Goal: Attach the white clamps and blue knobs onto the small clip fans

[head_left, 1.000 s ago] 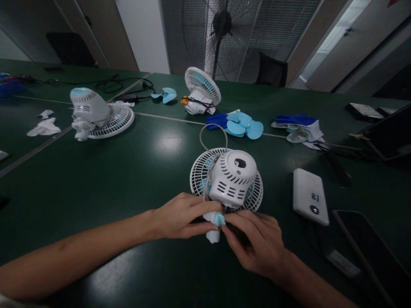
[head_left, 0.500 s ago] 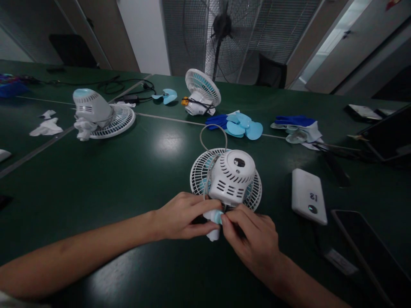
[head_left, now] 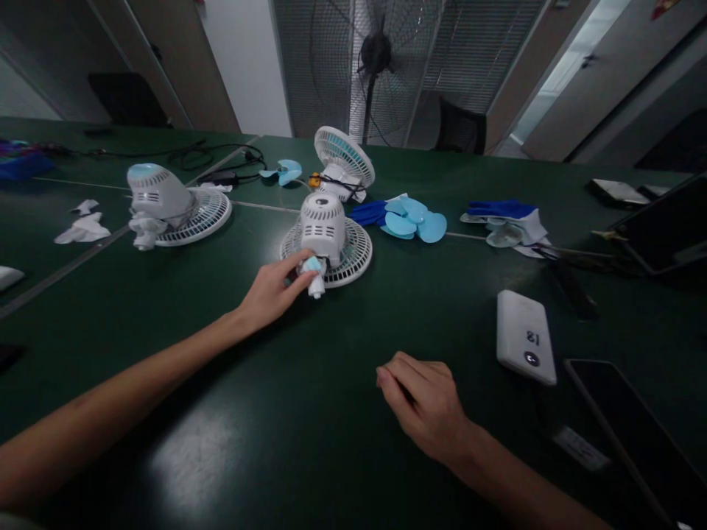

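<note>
A small white fan (head_left: pixel 322 230) lies on its round grille on the dark green table, its vented motor housing facing up. My left hand (head_left: pixel 275 289) pinches the fan's white neck with its pale blue knob, at the near side of the housing. Well to the right and closer to me, my right hand (head_left: pixel 424 399) is held over the table with thumb and fingers pressed together. Anything inside that pinch is hidden. Behind the fan stands another small fan (head_left: pixel 343 158) with a dark cord wrapped about it.
A third fan (head_left: pixel 160 195) lies grille-down at the left beside crumpled white tissue (head_left: pixel 84 230). Light blue blades (head_left: pixel 414 219) rest by blue gloves (head_left: pixel 369 213). On the right are a white power bank (head_left: pixel 524 335), a phone (head_left: pixel 624 419) and more gloves (head_left: pixel 505 213).
The fan has moved away from me and to the left, with my left hand on its neck. My right hand has come off the fan and stays nearer to me, fingers closed.
</note>
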A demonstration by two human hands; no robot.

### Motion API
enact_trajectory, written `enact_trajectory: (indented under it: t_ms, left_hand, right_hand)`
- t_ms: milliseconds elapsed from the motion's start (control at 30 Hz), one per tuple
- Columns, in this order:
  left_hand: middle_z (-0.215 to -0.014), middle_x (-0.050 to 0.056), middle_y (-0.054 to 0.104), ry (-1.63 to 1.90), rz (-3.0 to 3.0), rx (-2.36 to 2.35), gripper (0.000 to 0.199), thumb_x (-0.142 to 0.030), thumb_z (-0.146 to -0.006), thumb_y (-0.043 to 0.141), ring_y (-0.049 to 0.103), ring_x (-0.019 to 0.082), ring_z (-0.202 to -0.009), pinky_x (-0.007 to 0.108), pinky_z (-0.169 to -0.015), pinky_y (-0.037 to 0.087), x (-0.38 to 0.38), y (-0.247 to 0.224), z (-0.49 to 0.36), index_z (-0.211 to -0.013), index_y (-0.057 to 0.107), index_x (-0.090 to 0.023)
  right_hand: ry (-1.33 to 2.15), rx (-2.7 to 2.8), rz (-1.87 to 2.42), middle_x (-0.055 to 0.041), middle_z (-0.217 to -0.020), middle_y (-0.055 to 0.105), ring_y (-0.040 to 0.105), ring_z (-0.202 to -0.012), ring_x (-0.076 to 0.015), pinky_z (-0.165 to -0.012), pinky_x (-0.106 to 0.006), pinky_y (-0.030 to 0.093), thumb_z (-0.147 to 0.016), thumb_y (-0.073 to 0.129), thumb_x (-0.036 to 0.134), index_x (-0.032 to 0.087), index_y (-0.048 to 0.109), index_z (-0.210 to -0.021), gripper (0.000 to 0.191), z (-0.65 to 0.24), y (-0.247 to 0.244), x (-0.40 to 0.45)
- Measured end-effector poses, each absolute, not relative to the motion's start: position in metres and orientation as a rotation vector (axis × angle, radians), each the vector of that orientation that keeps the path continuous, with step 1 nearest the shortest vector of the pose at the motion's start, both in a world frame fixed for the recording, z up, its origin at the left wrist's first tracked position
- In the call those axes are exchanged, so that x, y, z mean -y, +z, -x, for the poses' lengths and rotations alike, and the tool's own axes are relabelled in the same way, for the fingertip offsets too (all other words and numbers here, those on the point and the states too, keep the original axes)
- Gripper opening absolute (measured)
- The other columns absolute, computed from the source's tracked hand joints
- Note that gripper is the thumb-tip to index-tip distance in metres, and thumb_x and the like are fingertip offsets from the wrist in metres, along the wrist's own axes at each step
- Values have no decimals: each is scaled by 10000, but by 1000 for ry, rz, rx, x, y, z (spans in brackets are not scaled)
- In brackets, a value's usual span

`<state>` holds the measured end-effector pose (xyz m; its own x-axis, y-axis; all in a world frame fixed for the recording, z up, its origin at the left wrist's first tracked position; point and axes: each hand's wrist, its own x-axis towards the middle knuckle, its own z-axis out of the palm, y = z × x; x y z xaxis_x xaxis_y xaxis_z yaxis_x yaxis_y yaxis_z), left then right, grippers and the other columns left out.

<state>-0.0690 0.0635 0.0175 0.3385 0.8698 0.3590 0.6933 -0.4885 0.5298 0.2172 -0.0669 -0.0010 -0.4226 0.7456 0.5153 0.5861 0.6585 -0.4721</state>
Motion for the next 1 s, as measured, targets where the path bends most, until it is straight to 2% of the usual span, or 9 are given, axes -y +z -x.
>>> enact_trajectory:
  t_ms: [233,367,467,533,567,600,633,767,1000]
  left_hand:
    - [-993,87,715,1052,-2230,-1661,515,-483,-1014,463,634,198,-797,302,-758,499,-127,8,108,-1368,568,-125]
    - [-968,57,692,1158,-2163,-1731,493,-472,-1054,374,624,176,-778,290,-731,504,-137,1,120,-1420,487,-162]
    - [-1106,30,653,1344,-2204,-1896,423,-442,-1044,463,587,210,-1046,379,-939,484,-132,9,154,-1381,500,-188]
    - [-1367,44,503,1492,-2156,-2045,445,-391,-1012,561,337,312,-1364,541,-1144,286,-128,14,189,-1383,469,-163]
    - [-1441,45,420,1555,-2105,-2129,481,-356,-986,615,215,349,-1423,587,-1173,202,-126,15,207,-1394,447,-164]
    - [-1459,33,384,1600,-2033,-2276,513,-327,-940,685,197,358,-1427,594,-1182,187,-126,15,225,-1376,457,-182]
    - [-1447,29,381,1614,-1945,-2380,530,-270,-892,738,249,348,-1400,583,-1182,210,-127,14,242,-1346,477,-188]
    - [-1309,74,452,1609,-1841,-2452,399,-60,-869,679,452,259,-1230,510,-1130,368,-133,5,277,-1238,530,-89]
    - [-1348,78,505,1483,-1948,-2545,395,-134,-845,742,364,293,-1326,532,-1160,279,-134,7,271,-1199,587,-53]
  right_hand:
    - [296,2183,956,27,-646,549,470,-538,-81,-545,-248,344,-1042,448,205,170,604,-765,319,-216,0,68]
    - [304,2194,962,29,-652,549,466,-543,-84,-551,-255,342,-1039,450,204,172,594,-763,313,-216,0,69]
    - [308,2205,950,30,-657,549,466,-548,-86,-557,-260,345,-1036,452,202,173,592,-765,307,-217,-1,69]
    - [314,2215,936,30,-661,547,466,-553,-87,-561,-261,347,-1033,455,201,172,589,-761,305,-217,-1,69]
    - [322,2219,932,30,-663,546,463,-554,-87,-560,-260,347,-1032,458,200,172,587,-761,302,-217,-2,69]
    - [333,2224,926,30,-666,547,461,-555,-87,-559,-258,346,-1031,461,198,173,586,-764,296,-217,-2,69]
    - [342,2227,924,31,-667,547,458,-555,-86,-559,-256,344,-1029,465,197,174,584,-766,290,-218,-3,69]
    - [355,2242,940,29,-665,546,445,-552,-89,-559,-260,333,-1028,472,203,178,581,-763,287,-218,-3,69]
    - [331,2251,920,32,-645,529,432,-545,-92,-559,-273,326,-1023,469,192,180,561,-733,304,-217,0,70]
